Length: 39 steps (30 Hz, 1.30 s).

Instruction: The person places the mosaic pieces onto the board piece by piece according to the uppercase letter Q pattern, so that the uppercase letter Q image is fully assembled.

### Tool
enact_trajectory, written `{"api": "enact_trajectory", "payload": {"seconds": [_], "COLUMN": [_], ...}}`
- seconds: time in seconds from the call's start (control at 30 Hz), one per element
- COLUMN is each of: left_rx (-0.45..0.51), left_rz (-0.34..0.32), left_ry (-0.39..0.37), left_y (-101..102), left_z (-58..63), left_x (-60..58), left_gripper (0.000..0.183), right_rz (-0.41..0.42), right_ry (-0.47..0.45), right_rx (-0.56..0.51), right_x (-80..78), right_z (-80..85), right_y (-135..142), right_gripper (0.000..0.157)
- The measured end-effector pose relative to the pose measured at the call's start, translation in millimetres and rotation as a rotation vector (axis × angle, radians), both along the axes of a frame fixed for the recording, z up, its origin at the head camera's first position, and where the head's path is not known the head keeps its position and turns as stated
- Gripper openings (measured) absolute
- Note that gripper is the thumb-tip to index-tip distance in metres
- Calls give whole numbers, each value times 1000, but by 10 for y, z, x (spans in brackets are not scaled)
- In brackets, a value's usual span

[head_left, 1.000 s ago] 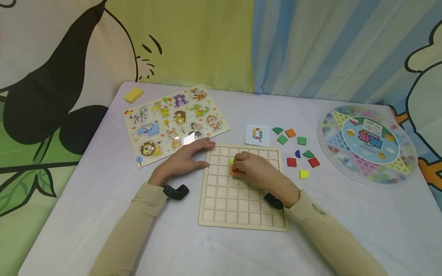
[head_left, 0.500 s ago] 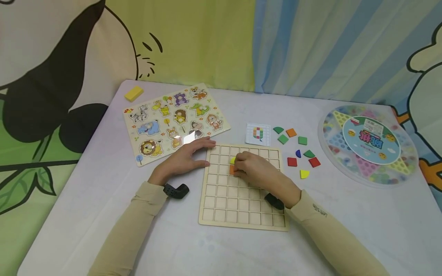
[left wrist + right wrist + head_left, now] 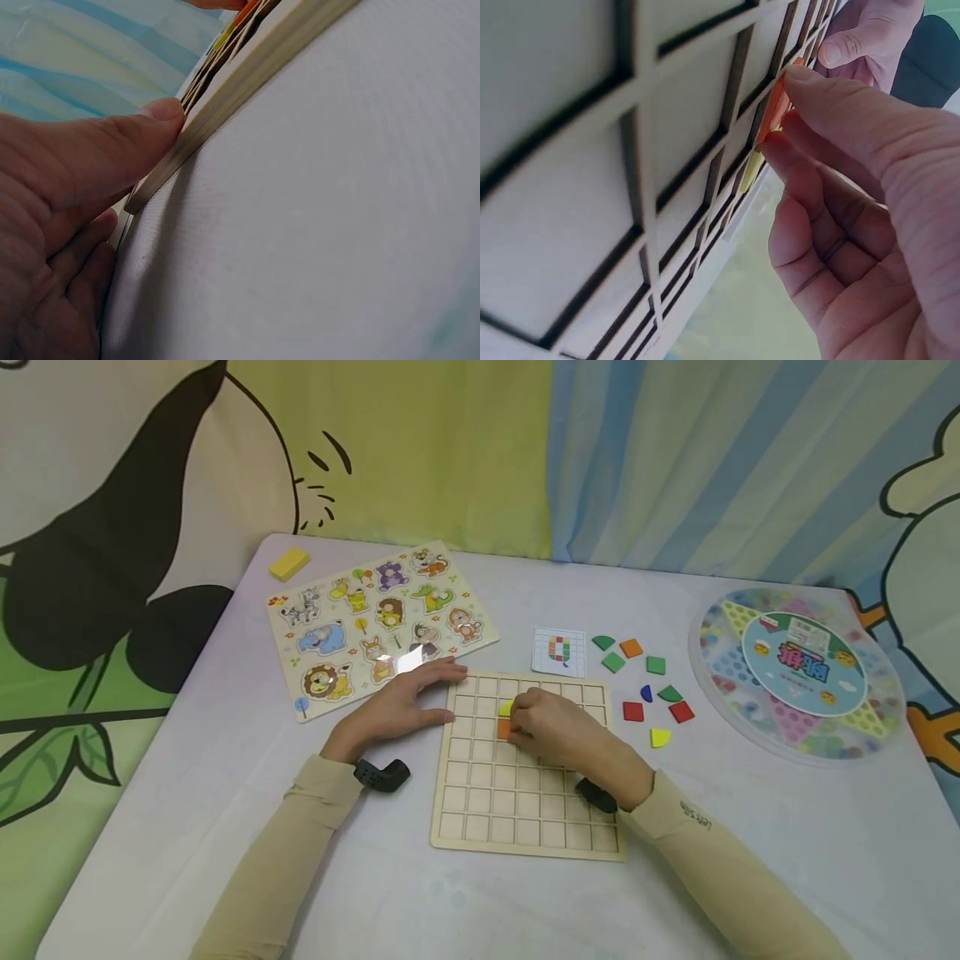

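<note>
A pale wooden grid board [image 3: 517, 810] lies on the table in front of the person. The left hand [image 3: 397, 706] rests at its upper left corner, thumb against the left edge, fingers stretched toward the top. Over the upper middle of the grid, the right hand [image 3: 562, 727] pinches an orange square tile [image 3: 503, 728] between thumb and index finger. In the right wrist view that orange tile [image 3: 775, 105] sits at the grid's surface under the fingertips. A yellow piece [image 3: 506, 707] is just above it on the board, partly hidden by the right fingers.
Right of the board lie loose red squares [image 3: 633, 712], green pieces [image 3: 613, 662], an orange square [image 3: 631, 647], a blue piece [image 3: 646, 693] and a yellow piece [image 3: 660, 738]. A pattern card [image 3: 558, 652], an animal puzzle [image 3: 405, 639], a yellow block [image 3: 289, 563] and a round game box [image 3: 806, 672] stand around.
The right fingertips have shifted very slightly right, showing a little more of the orange tile. The left hand and the board stay in place.
</note>
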<state>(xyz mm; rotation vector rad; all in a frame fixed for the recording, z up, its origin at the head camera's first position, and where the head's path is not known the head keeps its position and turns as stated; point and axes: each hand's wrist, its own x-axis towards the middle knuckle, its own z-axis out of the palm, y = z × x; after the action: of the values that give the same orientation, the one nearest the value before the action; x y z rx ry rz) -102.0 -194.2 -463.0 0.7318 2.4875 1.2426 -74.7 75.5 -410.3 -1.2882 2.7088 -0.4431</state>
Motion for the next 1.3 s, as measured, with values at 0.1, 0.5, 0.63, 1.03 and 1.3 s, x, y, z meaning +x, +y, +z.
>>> {"api": "enact_trajectory", "payload": {"seconds": [0.1,0.5,0.63,1.03,1.3], "left_rx": [-2,8,1,-9,7], "left_rz": [-3,-11,-5,0,-10], "left_ry": [6,28,18,1,2], "left_y": [2,16,14,0,7], "left_z": [-8,11,19,10,6], "left_x": [-1,-4,8,19,9], "left_gripper": [55,56,56,55,54], "right_rz": [2,-151,-229,-565,-724], "right_ry": [-2,26,23,-12,-104], "right_rx": [-44,-117,-113,5,37], "right_x": [-24,-260,-377,-624,-743], "right_z": [-7,134,139,168,105], "right_y": [62,575,786,1236,1258], "right_gripper": [6,14,13,18,21]}}
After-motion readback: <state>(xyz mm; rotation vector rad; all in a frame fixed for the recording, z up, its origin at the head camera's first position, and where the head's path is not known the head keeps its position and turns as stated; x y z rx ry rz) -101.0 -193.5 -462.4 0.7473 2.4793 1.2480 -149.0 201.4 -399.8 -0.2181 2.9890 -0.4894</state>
